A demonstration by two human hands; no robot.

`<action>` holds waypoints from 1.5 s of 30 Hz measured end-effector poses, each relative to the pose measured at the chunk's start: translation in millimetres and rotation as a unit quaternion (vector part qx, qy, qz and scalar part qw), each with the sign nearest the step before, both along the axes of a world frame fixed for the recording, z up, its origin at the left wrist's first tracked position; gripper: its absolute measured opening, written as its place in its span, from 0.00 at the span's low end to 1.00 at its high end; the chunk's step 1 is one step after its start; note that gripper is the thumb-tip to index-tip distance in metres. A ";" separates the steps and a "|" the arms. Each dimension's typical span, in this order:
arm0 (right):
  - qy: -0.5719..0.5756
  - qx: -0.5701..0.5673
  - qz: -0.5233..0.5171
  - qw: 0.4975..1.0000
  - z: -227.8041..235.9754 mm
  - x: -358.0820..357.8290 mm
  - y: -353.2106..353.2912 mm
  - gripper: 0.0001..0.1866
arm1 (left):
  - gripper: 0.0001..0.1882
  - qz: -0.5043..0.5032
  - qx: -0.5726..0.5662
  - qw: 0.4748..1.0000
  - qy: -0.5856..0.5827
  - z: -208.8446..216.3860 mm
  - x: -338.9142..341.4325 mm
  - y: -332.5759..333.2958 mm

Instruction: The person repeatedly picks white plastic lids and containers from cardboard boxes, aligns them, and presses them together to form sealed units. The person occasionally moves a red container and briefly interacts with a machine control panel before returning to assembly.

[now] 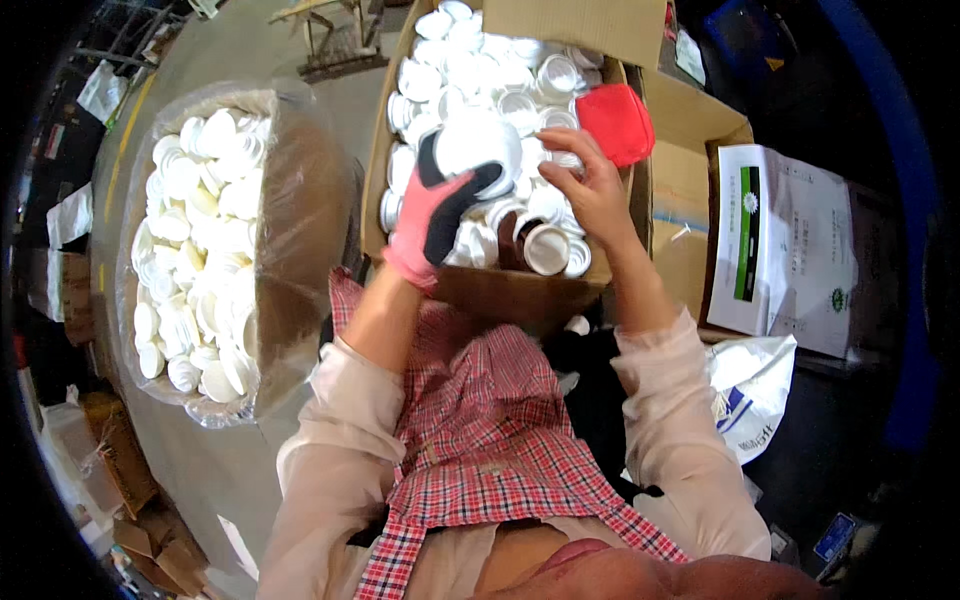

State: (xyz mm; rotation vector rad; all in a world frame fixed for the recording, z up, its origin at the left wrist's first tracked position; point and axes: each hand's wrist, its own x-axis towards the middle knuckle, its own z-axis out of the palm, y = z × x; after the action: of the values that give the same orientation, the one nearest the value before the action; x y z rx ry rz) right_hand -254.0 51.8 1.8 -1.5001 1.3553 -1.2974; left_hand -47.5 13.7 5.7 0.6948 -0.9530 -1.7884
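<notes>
My left hand (440, 210), in a pink and black glove, grips a round white lid (480, 155) above an open cardboard box (375, 190). Its surface is overexposed, so fine detail is lost. My bare right hand (592, 190) is just right of the lid, with thumb and forefinger bent and apart; I see nothing between them. Many white round lids (465, 70) fill the box below both hands. Near its front edge lies a dark brown piece (512, 240) beside a cream-coloured round cap (547, 249). A red cloth-like piece (615, 125) rests on the box's right edge.
On the left stands a plastic-lined carton (300, 250) heaped with white lids (195, 250). Right of my box are an opened cardboard box (690, 150) and a white printed carton (785, 240). A white plastic bag (755, 395) lies lower right. Cardboard pieces (165, 550) sit lower left.
</notes>
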 end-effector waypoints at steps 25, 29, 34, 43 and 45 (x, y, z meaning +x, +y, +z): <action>-0.133 0.055 0.048 0.988 -24.4 -0.1 -5.4 0.17 | 0.19 -0.041 0.186 0.956 0.221 -9.1 21.8 -18.6; -0.043 -0.060 -0.083 0.994 -23.7 49.1 0.1 0.17 | 0.19 0.012 0.167 0.969 0.179 -13.0 -2.4 1.3; -0.128 -0.004 -0.118 0.985 -18.2 32.1 1.4 0.15 | 0.18 0.049 0.081 0.994 0.062 0.9 -17.8 18.7; 0.143 -0.060 0.182 0.971 23.4 -13.1 1.8 0.20 | 0.36 -0.131 -0.182 0.943 -0.247 -5.0 -14.5 27.4; 0.214 -0.088 0.183 0.955 24.5 3.1 8.7 0.19 | 0.42 -0.164 -0.131 0.963 -0.172 -15.1 -21.5 27.8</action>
State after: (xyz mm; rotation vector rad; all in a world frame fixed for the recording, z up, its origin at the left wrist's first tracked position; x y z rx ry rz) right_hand -250.9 60.5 26.2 -2.1320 1.1548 -0.9060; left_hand -69.0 41.5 -9.4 0.7227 -1.5856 -1.8045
